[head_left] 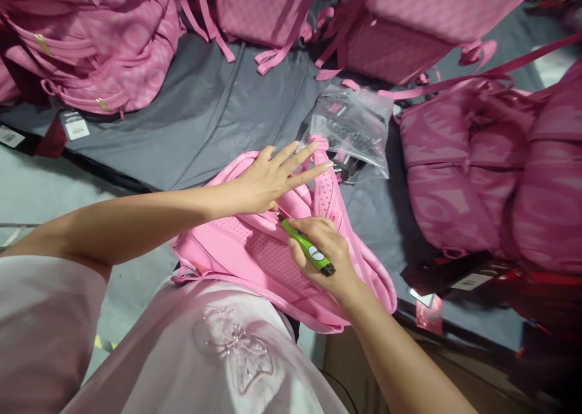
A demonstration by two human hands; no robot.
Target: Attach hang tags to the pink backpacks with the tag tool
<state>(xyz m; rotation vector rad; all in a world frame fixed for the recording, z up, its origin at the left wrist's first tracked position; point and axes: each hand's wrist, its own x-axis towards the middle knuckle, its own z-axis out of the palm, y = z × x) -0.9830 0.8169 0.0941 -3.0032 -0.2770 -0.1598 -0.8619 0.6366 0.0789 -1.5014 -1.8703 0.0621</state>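
A pink backpack [282, 262] lies in front of me at the table's near edge, its perforated back panel and straps facing up. Across its upper part my left hand [273, 180] rests with the fingers spread. Between the fingers of my right hand [325, 244] is a green marker pen [307, 244] with a black end, its other end pointing up and left toward the padding by my left hand. Whether the tip touches the fabric I cannot tell. Just beyond the bag is a clear plastic bag [350, 126] with small dark and pink parts inside.
Pink backpacks stand along the far side, including one at the left [113, 44] and a checked one [400, 26]. More pink bags [491, 165] crowd the right. Paper tags [75, 126] hang near the grey-covered table's [204, 99] edge.
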